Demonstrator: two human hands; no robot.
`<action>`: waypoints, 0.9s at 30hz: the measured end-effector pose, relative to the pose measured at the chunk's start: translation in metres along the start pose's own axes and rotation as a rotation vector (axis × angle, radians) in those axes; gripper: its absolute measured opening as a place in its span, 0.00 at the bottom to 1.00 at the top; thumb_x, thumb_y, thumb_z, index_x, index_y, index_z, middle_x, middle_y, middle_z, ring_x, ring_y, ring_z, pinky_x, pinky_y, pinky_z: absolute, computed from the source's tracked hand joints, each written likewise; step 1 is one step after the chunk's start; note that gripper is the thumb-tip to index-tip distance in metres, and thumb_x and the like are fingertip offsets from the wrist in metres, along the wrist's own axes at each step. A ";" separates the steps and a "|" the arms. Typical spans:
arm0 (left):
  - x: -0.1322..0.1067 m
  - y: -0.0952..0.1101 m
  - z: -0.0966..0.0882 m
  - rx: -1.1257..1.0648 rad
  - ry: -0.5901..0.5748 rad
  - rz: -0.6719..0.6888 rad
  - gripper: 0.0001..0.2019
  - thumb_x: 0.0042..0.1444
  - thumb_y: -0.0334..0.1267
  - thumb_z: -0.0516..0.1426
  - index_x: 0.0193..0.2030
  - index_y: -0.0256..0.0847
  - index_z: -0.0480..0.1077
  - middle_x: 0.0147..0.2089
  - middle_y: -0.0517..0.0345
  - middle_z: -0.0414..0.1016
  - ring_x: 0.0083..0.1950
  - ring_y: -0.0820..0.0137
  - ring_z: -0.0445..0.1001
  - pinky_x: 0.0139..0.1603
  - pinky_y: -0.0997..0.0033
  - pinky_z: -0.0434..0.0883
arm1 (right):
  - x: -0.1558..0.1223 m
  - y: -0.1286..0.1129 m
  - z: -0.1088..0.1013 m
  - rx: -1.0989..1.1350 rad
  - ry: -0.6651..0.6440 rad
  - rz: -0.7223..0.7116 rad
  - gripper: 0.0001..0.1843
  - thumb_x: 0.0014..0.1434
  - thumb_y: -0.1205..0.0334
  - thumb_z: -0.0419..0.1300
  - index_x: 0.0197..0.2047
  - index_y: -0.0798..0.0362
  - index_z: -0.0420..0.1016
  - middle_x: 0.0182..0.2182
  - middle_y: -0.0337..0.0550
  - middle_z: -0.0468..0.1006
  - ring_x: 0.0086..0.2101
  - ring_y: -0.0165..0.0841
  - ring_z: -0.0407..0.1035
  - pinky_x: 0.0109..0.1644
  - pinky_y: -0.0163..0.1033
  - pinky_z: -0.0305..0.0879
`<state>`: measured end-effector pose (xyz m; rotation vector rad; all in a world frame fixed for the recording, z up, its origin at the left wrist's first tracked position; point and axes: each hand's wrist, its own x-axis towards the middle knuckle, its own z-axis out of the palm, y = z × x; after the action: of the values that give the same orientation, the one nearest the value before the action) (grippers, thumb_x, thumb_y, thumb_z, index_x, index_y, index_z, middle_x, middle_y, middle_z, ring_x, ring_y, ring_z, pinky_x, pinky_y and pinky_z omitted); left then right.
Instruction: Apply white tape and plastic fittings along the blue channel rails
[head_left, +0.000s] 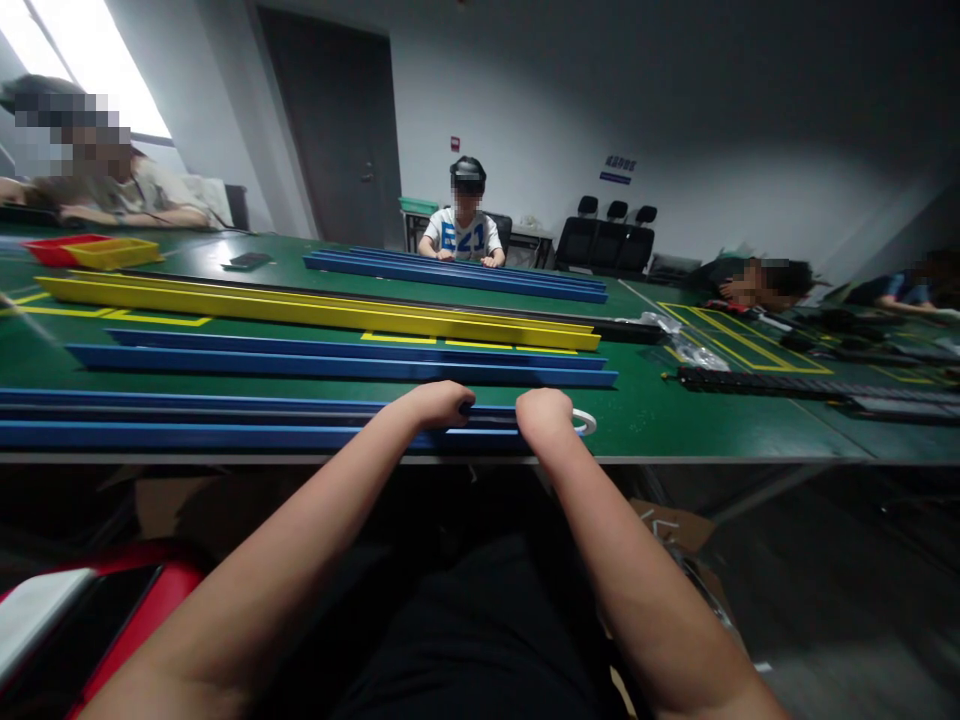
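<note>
Both fists — the left hand (439, 403) and right hand (545, 413) — were clenched on the blue rail (187, 435) at the green table (652, 415)'s near edge, where a careless tug might have slid it off.

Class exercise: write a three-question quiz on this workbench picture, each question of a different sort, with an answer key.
1. True or false: both hands rest on the nearest blue rail at the table's front edge.
2. Which colour is the long rail lying beyond the second blue rail? A red, B yellow, C white.
3. What lies just right of the right hand?

Key
1. True: the left hand and the right hand are both closed over it.
2. B, the yellow rail.
3. A white ring, partly hidden by the hand.
</note>
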<state>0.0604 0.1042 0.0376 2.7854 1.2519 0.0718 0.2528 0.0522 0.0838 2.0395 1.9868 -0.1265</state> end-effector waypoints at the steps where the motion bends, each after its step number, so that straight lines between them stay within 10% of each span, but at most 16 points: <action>1: 0.004 0.003 0.001 0.001 0.004 0.011 0.10 0.51 0.44 0.56 0.37 0.46 0.75 0.37 0.56 0.79 0.35 0.66 0.73 0.31 0.71 0.62 | 0.000 0.000 0.001 -0.006 0.014 0.003 0.20 0.61 0.64 0.58 0.52 0.66 0.78 0.49 0.72 0.77 0.51 0.50 0.73 0.52 0.51 0.71; 17: 0.046 0.043 0.012 -0.018 0.023 0.033 0.10 0.50 0.44 0.59 0.38 0.45 0.75 0.38 0.55 0.80 0.39 0.63 0.77 0.34 0.70 0.66 | 0.001 0.001 0.006 -0.018 0.074 -0.003 0.19 0.63 0.64 0.56 0.52 0.64 0.79 0.49 0.69 0.77 0.51 0.46 0.74 0.54 0.47 0.68; 27: 0.041 0.044 0.008 -0.029 0.003 0.007 0.12 0.52 0.46 0.58 0.41 0.46 0.74 0.40 0.54 0.80 0.40 0.63 0.76 0.34 0.70 0.65 | -0.004 0.051 -0.007 -0.039 0.026 -0.099 0.22 0.61 0.48 0.58 0.51 0.53 0.77 0.49 0.56 0.79 0.50 0.45 0.74 0.51 0.46 0.68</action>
<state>0.1208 0.1056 0.0345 2.7668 1.2315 0.0932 0.3026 0.0495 0.0989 1.9289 2.0896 -0.0817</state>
